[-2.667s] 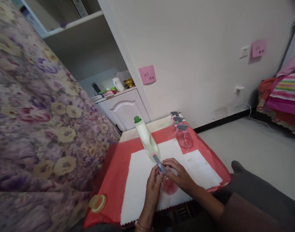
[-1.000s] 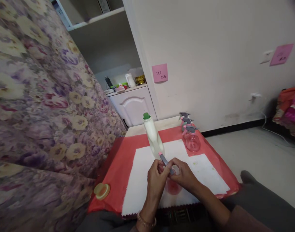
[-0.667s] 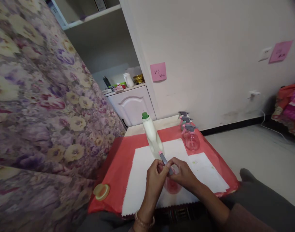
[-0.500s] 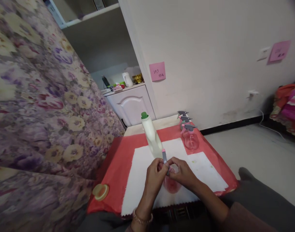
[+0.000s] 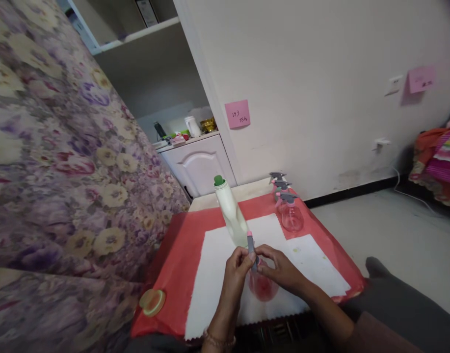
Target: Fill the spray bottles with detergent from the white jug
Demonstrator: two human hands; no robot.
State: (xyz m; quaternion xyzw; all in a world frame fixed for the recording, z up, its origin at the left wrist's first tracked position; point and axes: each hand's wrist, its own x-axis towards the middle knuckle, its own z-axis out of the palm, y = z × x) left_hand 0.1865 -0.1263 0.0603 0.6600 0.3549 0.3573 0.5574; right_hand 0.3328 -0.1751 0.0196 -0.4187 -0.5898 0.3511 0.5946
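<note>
A pink transparent spray bottle (image 5: 263, 289) stands on the white cloth in front of me, its grey trigger head with a pink nozzle pointing away. My left hand (image 5: 237, 267) is closed around the left side of the spray head, thumb and fingers pinching it. From the other side, my right hand (image 5: 279, 267) pinches the head and neck area. The fingers partly hide the collar. Just beyond stands a pale green-white bottle (image 5: 231, 215) with a green insert in its open mouth.
Several spray bottles (image 5: 291, 218) stand in a row at the table's back right. A yellowish round cap (image 5: 152, 302) lies at the front left on the red cover (image 5: 173, 264). White cloths (image 5: 210, 274) cover the middle. A floral curtain (image 5: 81, 196) hangs at left.
The camera view has shifted slightly, so the table sits a little lower. Both hands stay at the spray head, with the right fingers slightly straighter and more closed together.
</note>
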